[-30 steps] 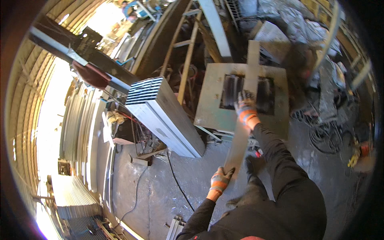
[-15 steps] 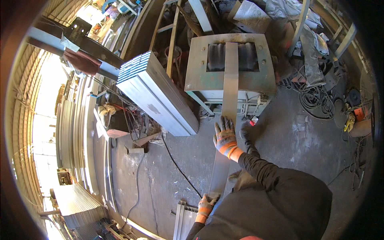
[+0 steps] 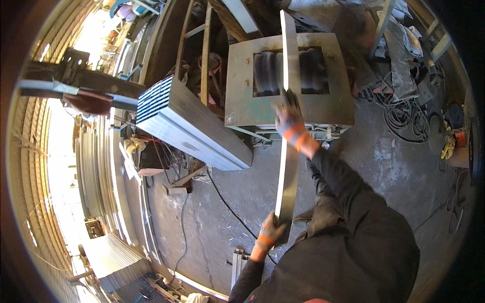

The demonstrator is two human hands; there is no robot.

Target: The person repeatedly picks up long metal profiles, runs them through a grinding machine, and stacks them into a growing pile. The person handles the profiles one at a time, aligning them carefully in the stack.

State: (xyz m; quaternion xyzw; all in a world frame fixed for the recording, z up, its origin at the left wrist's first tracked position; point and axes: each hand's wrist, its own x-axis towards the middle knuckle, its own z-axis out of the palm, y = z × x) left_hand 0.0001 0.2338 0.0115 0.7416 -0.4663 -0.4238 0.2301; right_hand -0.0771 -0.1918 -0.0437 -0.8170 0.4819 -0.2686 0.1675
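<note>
A long rectangular metal tube [image 3: 289,182] runs away from me over the machine [image 3: 238,93], turned so that a bright narrow side shows. My left hand [image 3: 269,232], in a grey and orange glove, is closed on its near end. My right hand [image 3: 293,123], gloved alike, is farther along the tube at the machine's front edge. Its thumb and fingers lie about the tube, smeared by motion. Behind this hand, dark ridged rollers or brushes [image 3: 314,70] show in the machine's square opening, partly hidden by the tube.
A stack of rectangular metal tubes [image 3: 194,129] leans left of the machine. More short lengths [image 3: 237,265] lie near my left forearm. A black cable [image 3: 222,199] crosses the floor. Coiled hose [image 3: 404,118] lies at right. Corrugated sheets [image 3: 118,260] are at lower left.
The tube has turned from its broad face onto a narrow side, and its far end reaches farther beyond the machine. Both hands have moved forward, the right one up to the machine's front edge.
</note>
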